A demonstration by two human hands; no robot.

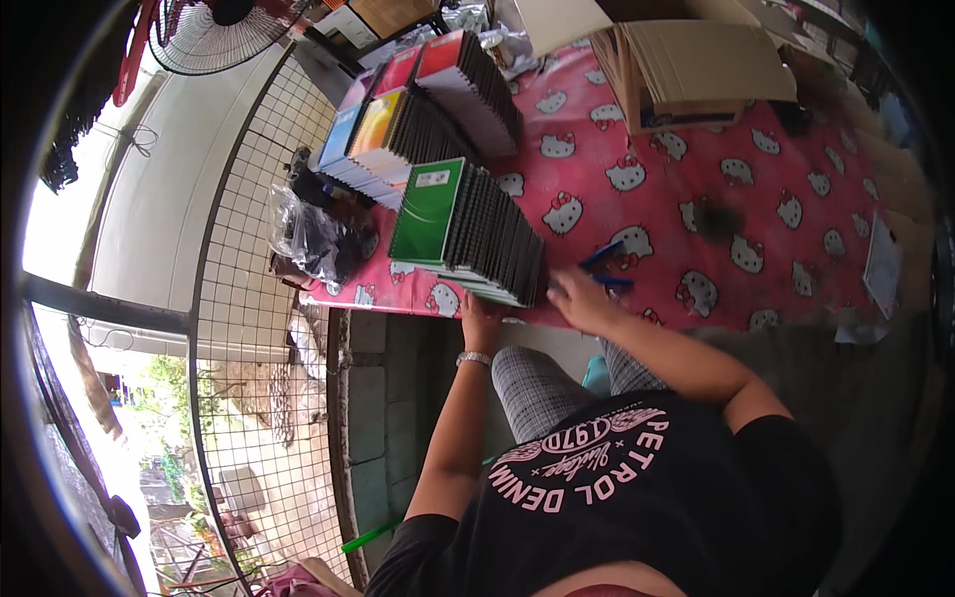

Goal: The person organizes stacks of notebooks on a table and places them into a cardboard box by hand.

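Observation:
A stack of spiral-bound notebooks (pixel 468 234) with a green cover facing up stands tilted at the table's near edge, its black coils along the right side. My left hand (pixel 480 308) is against the stack's lower near edge; its fingers are mostly hidden there. Just right of the stack is my right hand (pixel 585 298), fingers apart and slightly bent, with nothing seen in them. Close beyond that hand lies a blue-handled tool (pixel 609 267), perhaps pliers or scissors, partly hidden by the hand.
More notebook stacks, with red (pixel 443 55), yellow (pixel 378 121) and blue (pixel 340 134) covers, stand behind at the left. Clear plastic bags (pixel 308 239) lie at the left edge. An open cardboard box (pixel 696 75) sits at the far right on the pink patterned tablecloth (pixel 637 214). A wire mesh (pixel 264 259) borders the left.

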